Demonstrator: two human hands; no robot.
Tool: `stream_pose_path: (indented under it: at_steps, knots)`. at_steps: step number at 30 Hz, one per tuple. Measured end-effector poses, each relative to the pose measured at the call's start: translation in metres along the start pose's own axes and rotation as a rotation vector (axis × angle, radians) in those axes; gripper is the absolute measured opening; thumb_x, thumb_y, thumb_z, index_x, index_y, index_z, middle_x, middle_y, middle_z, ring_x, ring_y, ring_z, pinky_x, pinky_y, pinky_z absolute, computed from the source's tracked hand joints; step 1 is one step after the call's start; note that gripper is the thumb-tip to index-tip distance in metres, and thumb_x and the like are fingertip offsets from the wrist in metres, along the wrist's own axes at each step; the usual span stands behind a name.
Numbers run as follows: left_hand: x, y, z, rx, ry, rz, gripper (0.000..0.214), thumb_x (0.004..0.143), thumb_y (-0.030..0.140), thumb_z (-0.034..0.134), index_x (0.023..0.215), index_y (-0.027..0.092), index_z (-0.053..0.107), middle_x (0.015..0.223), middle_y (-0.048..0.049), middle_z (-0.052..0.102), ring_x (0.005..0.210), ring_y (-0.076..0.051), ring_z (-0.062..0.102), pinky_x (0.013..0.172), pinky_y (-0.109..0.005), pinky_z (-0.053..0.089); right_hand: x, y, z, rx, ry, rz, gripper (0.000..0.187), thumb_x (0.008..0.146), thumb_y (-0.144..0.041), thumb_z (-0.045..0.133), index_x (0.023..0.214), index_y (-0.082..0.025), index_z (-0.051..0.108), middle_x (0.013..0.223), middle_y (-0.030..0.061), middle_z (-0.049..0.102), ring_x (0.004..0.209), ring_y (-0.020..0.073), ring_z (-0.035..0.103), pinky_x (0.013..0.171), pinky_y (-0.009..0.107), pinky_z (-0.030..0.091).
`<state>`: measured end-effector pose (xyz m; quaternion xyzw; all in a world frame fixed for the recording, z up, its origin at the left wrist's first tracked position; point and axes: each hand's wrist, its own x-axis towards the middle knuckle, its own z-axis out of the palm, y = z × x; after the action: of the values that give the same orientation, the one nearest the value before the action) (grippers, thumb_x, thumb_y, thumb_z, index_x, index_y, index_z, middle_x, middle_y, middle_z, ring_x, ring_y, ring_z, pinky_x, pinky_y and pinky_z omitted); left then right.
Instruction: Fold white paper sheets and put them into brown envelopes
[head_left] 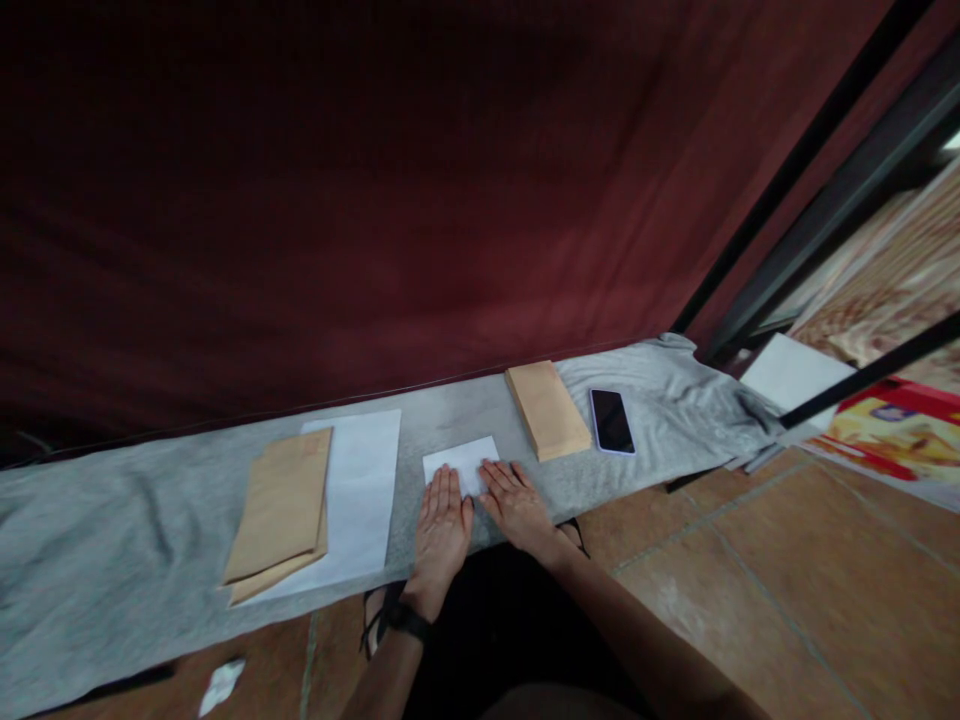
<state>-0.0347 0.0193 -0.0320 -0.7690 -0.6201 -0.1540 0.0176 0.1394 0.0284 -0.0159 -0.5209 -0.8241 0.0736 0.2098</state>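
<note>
A small white sheet of paper point(463, 456), perhaps folded, lies on the grey cloth right in front of me. My left hand point(442, 520) rests flat on its lower left part, fingers stretched out. On its lower right edge lies my right hand point(517, 505), also flat with the fingers extended. Both palms partly cover the paper's near side. To the left are brown envelopes point(285, 500) lying on larger white sheets point(367, 480). A neat stack of brown envelopes point(549, 410) sits to the right of the small paper.
A smartphone point(613, 422) lies right of the envelope stack on the grey cloth point(82, 540) over a narrow bench. Dark red fabric point(420, 200) hangs behind. Black metal bars point(795, 170) and a red printed box point(900, 430) stand at right. A crumpled white scrap point(222, 686) lies on the tiles.
</note>
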Motion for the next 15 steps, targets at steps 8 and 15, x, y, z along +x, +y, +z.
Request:
stream_pose_path:
  at_steps: [8, 15]
  knots:
    - [-0.008, -0.019, -0.006, -0.011, 0.074, -0.022, 0.062, 0.1, 0.037, 0.027, 0.15, 0.002, 0.037, 0.156, -0.0223, 0.04, 0.148, -0.031, 0.032, 0.119, -0.051, 0.033, -0.005, 0.014, -0.004, -0.031, 0.052, 0.061, 0.046, 0.106, -0.033, 0.038, 0.147, -0.016, 0.048, 0.15, 0.0091, 0.05, 0.138, 0.0242, 0.047, 0.12, 0.046, 0.028]
    - [-0.007, -0.022, -0.012, -0.032, 0.087, -0.059, 0.062, 0.1, 0.036, 0.029, 0.149, 0.0, 0.039, 0.153, -0.0235, 0.043, 0.146, -0.033, 0.035, 0.118, -0.053, 0.034, -0.001, 0.017, -0.005, 0.001, 0.088, 0.075, 0.045, 0.106, -0.033, 0.037, 0.143, -0.015, 0.053, 0.147, 0.0092, 0.054, 0.138, 0.0248, 0.047, 0.119, 0.046, 0.03]
